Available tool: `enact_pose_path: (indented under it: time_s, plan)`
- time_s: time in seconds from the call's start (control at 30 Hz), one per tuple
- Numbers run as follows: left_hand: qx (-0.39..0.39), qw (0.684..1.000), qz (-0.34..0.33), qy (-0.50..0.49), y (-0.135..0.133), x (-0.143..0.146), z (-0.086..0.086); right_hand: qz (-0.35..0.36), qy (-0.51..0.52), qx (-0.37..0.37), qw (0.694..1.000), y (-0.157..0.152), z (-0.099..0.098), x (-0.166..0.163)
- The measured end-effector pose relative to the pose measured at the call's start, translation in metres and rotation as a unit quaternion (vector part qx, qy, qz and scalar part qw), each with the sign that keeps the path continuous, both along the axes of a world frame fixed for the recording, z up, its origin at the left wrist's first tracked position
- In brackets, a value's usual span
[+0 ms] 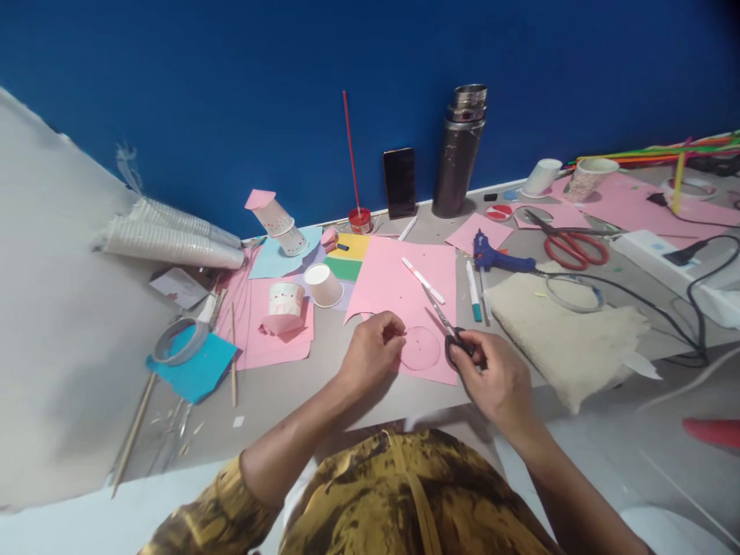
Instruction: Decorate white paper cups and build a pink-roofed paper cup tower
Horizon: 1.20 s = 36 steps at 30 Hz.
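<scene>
My left hand point(375, 344) is closed, its thumb and fingertips pinched at the left edge of a round pink paper circle point(421, 349). The circle lies over a larger pink paper sheet point(405, 270), almost the same colour. In my right hand point(498, 375) are black-handled scissors point(442, 314), just right of the circle. Their blades point up and left, slightly apart, with no paper between them. A white marker point(423, 280) rests on the sheet beyond the blade tips. Right of the sheet lies a white marker with a teal end point(473, 291).
At left stand decorated paper cups point(285, 301), a plain white cup point(322, 285) and stacked cups point(173, 245). A phone point(399, 183) and dark flask point(460, 154) are by the blue wall. On the right lie a blue glue gun point(502, 256), red-handled scissors point(575, 248) and a corded power strip point(676, 270).
</scene>
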<state>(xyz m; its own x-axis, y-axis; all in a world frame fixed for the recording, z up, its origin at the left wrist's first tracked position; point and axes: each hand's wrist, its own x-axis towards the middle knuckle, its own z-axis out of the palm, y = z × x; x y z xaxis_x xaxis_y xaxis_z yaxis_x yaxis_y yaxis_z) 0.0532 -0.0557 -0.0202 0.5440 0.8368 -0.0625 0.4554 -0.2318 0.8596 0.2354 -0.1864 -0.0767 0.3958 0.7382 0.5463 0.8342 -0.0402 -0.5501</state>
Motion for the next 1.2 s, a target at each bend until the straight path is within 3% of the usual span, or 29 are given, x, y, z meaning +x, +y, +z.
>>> enact_pose_path:
  time_s: [0.7,0.97,1.03,1.2]
  plan:
    - [0.015,0.999,0.027,-0.025,0.001,0.001,-0.007,0.027,-0.05,0.023,0.998,0.001,0.004,0.001]
    - [0.03,0.999,0.02,-0.017,-0.002,0.001,-0.008,-0.004,0.191,0.012,0.981,0.001,0.02,-0.007]
    - [0.035,0.999,0.02,-0.016,-0.002,0.002,-0.008,0.013,0.269,0.0,0.963,0.004,0.026,-0.014]
    - [0.053,0.999,0.01,-0.007,-0.003,0.002,-0.006,0.12,0.454,-0.026,0.882,0.014,0.028,-0.027]
